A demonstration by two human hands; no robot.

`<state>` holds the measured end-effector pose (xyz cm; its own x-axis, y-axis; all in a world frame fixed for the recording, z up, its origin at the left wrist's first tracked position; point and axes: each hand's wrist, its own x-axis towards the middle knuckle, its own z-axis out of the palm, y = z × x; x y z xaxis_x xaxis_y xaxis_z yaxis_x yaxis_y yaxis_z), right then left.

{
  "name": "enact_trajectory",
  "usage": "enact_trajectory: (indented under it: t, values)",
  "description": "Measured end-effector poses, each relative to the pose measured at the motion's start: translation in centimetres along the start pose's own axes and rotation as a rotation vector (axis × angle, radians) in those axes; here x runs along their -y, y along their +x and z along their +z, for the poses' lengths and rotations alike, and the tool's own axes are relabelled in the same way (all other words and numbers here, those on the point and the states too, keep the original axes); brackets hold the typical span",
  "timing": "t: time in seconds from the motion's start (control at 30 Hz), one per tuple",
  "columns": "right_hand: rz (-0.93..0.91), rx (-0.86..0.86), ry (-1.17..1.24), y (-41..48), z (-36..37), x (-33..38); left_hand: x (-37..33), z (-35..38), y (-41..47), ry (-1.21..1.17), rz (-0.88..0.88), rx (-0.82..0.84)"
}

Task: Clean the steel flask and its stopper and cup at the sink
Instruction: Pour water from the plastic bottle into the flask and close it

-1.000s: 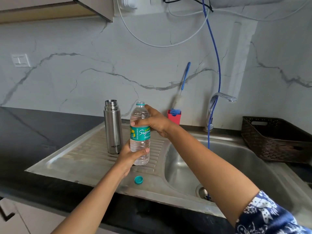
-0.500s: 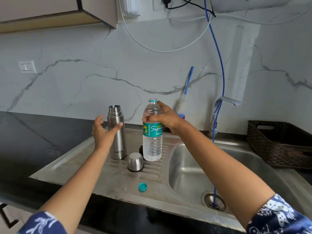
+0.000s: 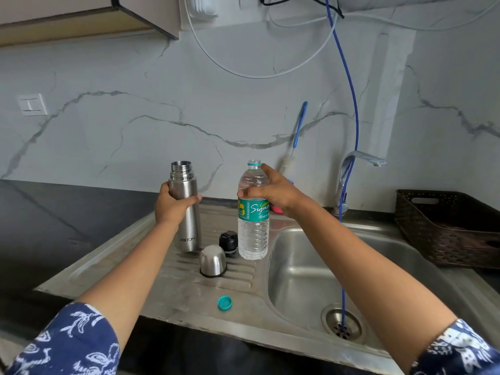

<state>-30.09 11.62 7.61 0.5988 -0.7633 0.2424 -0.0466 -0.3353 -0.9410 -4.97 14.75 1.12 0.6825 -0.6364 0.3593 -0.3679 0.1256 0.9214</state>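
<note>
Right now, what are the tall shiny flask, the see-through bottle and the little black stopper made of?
The flask looks like brushed steel: grey satin sheen with soft, blurry reflections. The bottle looks like thin clear plastic: ribbed walls, water showing through. The stopper is probably black plastic with a slight gloss, though it is too small to be sure.

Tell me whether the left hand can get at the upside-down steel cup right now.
Probably not yet: the left hand grips the flask. The cup itself stands uncovered beside it.
</note>
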Motion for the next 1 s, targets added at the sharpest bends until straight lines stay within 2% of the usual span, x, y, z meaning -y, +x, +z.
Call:
enact_trajectory:
  t: [0.17,0.3,0.5,0.7,0.9,1.0]
  values:
    - [-0.026,-0.066,-0.028,-1.9,-3.2,1.3,-5.5,1.9,-0.8,-0.065,0.104,0.075]
    - [-0.033,-0.154,-0.114,-4.1,-7.4,2.1,-9.6,5.7,-3.2,-0.111,0.174,0.22]
    - [0.01,-0.322,-0.232,-8.2,-14.5,1.8,-9.9,13.0,-9.2,-0.165,0.144,0.428]
    - [0.084,-0.449,-0.528,-11.8,-19.8,-0.7,-6.4,19.4,-16.2,-0.121,0.084,0.629]
    - [0.202,-0.396,-1.047,-14.0,-20.8,-3.7,-4.7,22.3,-20.0,-0.017,0.077,0.769]
    - [0.229,-0.34,-1.183,-14.3,-20.5,-5.2,-4.5,22.7,-20.5,0.019,0.082,0.789]
